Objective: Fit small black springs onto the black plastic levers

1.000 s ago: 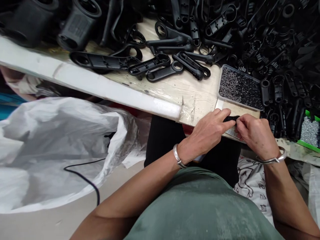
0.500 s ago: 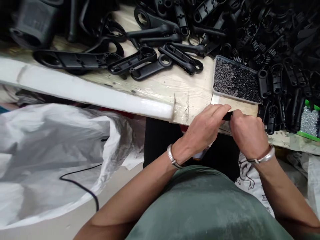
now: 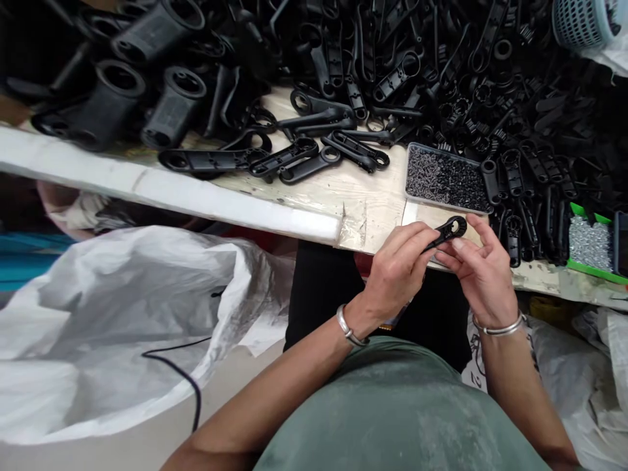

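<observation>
My left hand (image 3: 400,268) is closed round a small black plastic handle piece (image 3: 449,231) with a ring at its far end, held just above the near edge of the wooden table (image 3: 363,196). My right hand (image 3: 478,268) is beside it with fingers loosely stretched, its fingertips touching the piece from below and the right. Both wrists wear silver bangles. A clear tray of small dark screws (image 3: 444,178) lies just beyond the hands.
Heaps of black plastic handle parts (image 3: 490,85) cover the table's back and right. Larger black tubular parts (image 3: 147,85) lie at the left. A green tray of silvery screws (image 3: 591,245) sits at the right. A big white plastic bag (image 3: 122,314) with a black cable spreads below left.
Both hands were pressed together on the black piece at the table edge; now the left hand has lifted it, its ring end shows, and the right hand's fingers have opened.
</observation>
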Motion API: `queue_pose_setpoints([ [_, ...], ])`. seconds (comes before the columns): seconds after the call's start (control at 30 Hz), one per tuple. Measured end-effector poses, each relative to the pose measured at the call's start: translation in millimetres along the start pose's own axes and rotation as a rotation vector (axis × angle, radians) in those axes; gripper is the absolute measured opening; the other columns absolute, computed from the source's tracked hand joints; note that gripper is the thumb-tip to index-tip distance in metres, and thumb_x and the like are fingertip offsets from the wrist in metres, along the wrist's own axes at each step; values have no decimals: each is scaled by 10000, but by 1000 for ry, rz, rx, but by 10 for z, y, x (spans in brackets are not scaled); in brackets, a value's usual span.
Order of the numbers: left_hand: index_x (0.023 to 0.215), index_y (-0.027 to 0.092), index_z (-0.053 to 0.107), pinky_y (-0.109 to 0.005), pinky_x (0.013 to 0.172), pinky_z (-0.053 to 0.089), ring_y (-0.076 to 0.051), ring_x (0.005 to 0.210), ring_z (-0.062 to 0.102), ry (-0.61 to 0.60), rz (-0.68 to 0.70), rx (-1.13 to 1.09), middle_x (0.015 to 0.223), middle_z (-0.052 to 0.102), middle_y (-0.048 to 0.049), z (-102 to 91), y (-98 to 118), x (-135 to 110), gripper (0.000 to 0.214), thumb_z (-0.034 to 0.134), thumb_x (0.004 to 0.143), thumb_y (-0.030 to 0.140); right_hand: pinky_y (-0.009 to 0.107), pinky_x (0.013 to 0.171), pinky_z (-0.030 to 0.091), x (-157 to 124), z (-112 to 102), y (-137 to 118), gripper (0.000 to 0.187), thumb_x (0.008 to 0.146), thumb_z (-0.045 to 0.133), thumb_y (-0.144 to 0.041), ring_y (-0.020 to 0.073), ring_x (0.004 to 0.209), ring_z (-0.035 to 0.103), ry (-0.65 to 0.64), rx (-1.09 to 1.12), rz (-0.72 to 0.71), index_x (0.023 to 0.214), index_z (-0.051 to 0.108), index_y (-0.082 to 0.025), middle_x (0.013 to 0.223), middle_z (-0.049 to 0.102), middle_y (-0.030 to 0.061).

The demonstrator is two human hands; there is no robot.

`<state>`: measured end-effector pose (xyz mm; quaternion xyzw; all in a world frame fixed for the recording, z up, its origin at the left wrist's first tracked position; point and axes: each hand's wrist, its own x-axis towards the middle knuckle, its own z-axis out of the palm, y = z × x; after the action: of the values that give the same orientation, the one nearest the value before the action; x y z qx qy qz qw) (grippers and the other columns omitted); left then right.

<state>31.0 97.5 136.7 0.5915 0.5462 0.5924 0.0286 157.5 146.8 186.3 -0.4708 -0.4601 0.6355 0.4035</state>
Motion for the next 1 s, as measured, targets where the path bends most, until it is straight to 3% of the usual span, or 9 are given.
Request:
queue_pose_setpoints([
  [0.5,1057,150,638,-267,869,589,-140,984,665,15,2,-54,1036,688,-81,-4,102,-91,186,626,885,80,219,525,578,87,95,24,395,556,817,-191,103,526,619,122,96,42,896,622,-145,686,672,-27],
  [0.67,1070,178,632,-265,860,596,-136,939,682,28,26,-26,1004,699,-56,-36,70,-102,222,637,873,75,290,644,619,86,71,41,430,569,847,-235,143,649,670,40,97,103,939,646,-150,745,697,-8],
  [0.8,1058,191,644,-242,845,596,-136,919,692,9,33,-5,991,706,-45,-44,87,-67,220,649,864,86,305,682,624,97,58,29,445,537,863,-213,151,685,674,106,159,92,932,671,-141,771,708,-1],
  [1.0,1058,213,672,-213,798,598,-133,890,696,-21,-51,-8,989,712,-21,-45,87,-8,221,657,859,117,253,700,611,87,53,-24,314,593,844,-204,128,731,671,9,204,130,876,709,-198,833,712,-36],
])
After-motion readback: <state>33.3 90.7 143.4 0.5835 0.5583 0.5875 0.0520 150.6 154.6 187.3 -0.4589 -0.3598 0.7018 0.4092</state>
